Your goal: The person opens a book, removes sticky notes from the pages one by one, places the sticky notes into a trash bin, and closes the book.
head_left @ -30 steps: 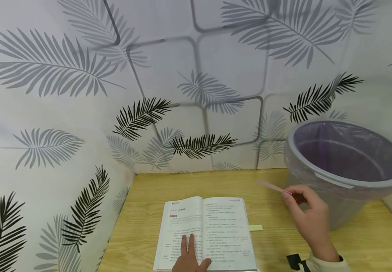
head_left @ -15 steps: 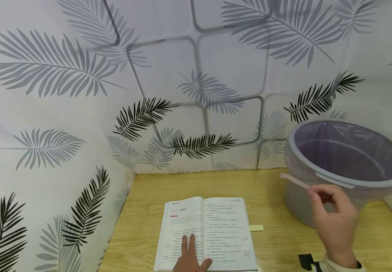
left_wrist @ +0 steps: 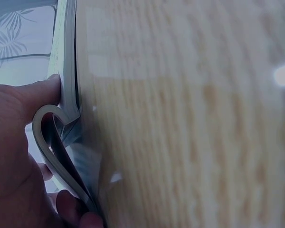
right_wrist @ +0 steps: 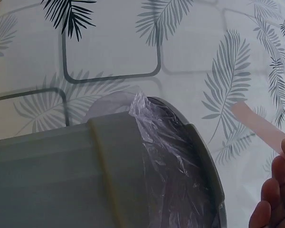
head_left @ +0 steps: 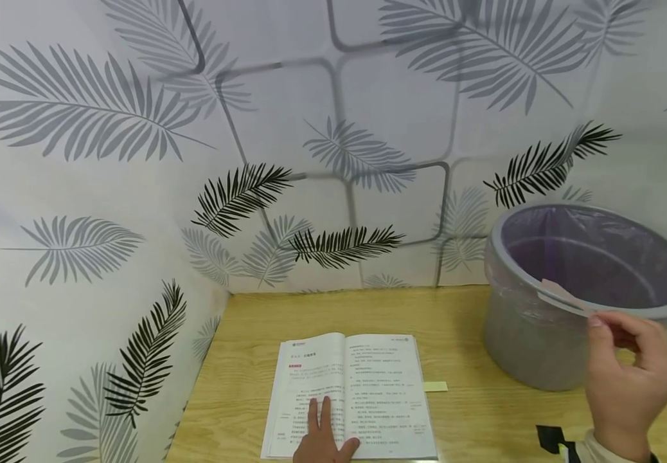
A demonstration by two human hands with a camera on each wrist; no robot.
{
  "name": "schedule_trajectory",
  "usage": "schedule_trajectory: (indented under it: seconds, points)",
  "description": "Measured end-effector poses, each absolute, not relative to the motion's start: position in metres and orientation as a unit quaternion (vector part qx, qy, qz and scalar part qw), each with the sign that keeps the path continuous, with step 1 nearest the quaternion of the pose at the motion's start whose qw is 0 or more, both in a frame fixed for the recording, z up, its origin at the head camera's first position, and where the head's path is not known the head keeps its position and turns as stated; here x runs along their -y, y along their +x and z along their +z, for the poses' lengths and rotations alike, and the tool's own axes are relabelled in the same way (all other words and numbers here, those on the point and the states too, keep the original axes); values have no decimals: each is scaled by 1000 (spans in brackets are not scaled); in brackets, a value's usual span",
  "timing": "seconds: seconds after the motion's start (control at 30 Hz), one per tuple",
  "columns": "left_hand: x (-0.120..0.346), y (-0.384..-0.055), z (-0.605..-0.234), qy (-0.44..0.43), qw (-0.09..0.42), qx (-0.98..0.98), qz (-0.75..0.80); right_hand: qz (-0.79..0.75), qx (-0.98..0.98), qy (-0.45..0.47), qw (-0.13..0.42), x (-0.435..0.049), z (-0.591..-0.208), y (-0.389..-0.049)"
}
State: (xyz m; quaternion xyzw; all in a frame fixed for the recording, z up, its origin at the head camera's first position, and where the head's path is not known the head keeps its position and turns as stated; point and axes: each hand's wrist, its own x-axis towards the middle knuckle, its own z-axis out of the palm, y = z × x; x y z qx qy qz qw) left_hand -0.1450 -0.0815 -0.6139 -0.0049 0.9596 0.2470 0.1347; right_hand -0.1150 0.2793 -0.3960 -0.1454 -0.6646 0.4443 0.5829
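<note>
Pinched between thumb and forefinger of my right hand (head_left: pixel 634 379) is a pale pink paper strip (head_left: pixel 560 293). In the head view it overlaps the near rim of a grey trash bin (head_left: pixel 533 354). The right wrist view puts the strip (right_wrist: pixel 259 124) beyond the rim, against the wall covering. My left hand (head_left: pixel 323 437) rests on the left page of an open printed book (head_left: pixel 382 399), two fingers straight and the thumb by the spine. From the left wrist, the book's edge (left_wrist: pixel 69 52) shows, with pages curling under the palm. A yellow tab (head_left: pixel 435 386) sticks out of the right page's edge.
A thin clear liner bag (right_wrist: pixel 166 161) hangs over the bin's rim. Book and bin stand on a wood-grain table (head_left: pixel 310 315). Behind and at the sides hangs a white covering (head_left: pixel 391 116) with leaf prints.
My right hand has carried the pink strip rightward, from over the table beside the bin to its near rim. The left hand has stayed on the book.
</note>
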Motion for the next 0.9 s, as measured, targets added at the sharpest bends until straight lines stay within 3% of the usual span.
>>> schedule_trajectory:
  seconds: [0.5, 0.9]
  points:
    - [81, -145, -615, -15, 136, -960, 245, 372, 642, -208, 637, -287, -393, -118]
    - [78, -143, -612, -38, 137, -963, 228, 335, 686, -188, 618, -305, -406, -122]
